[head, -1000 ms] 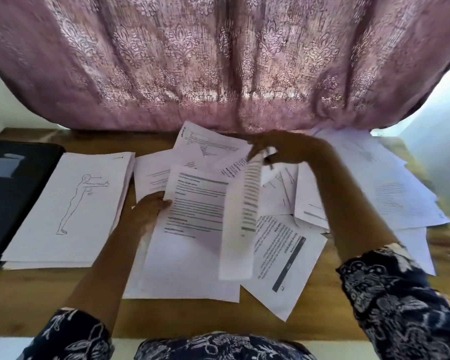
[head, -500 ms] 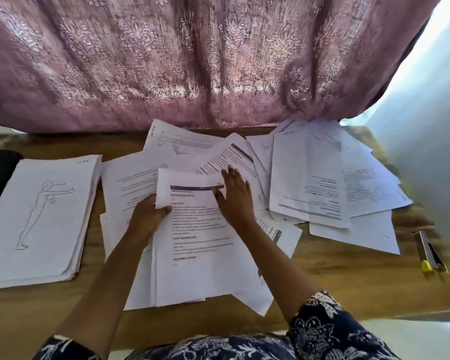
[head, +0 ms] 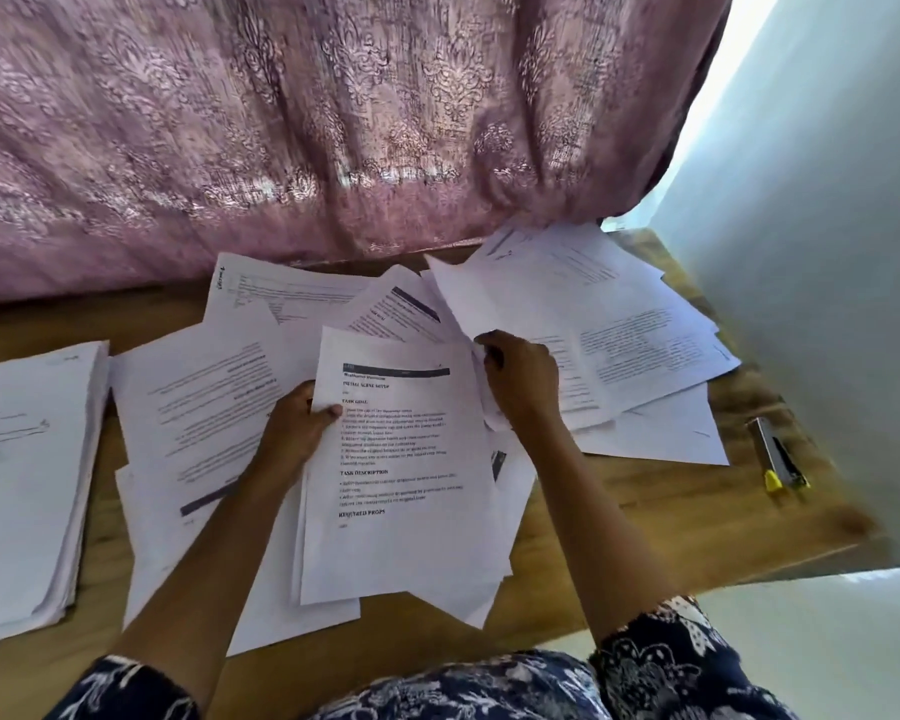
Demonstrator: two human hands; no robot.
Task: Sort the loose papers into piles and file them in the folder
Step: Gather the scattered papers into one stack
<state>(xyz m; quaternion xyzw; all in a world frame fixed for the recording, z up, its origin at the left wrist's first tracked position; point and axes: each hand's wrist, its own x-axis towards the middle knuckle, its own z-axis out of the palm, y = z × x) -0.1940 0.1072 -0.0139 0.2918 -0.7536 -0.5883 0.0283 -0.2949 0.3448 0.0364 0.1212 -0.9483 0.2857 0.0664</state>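
On the wooden table (head: 671, 511) below a pink curtain (head: 333, 122), loose papers (head: 619, 314) lie spread | my left hand (head: 297, 428) pinches the top printed sheet (head: 401, 485) | my right hand (head: 523, 381) grips a lifted sheet (head: 463, 304).

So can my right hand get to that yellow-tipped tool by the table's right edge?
Probably yes: the yellow-tipped tool lies uncovered on bare table, right of the right hand. That hand grips a sheet, so it should let go first.
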